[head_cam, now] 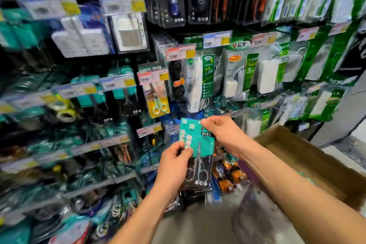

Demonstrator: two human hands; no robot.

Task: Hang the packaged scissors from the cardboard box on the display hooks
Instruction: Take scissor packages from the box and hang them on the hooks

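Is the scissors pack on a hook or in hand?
In hand: the left hand and right hand pinch the pack, off any hook.

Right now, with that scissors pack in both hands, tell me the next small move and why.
Probably raise the scissors pack toward the hooks of similar teal packs up left: left hand and right hand both pinch it, and it hangs on no hook yet.
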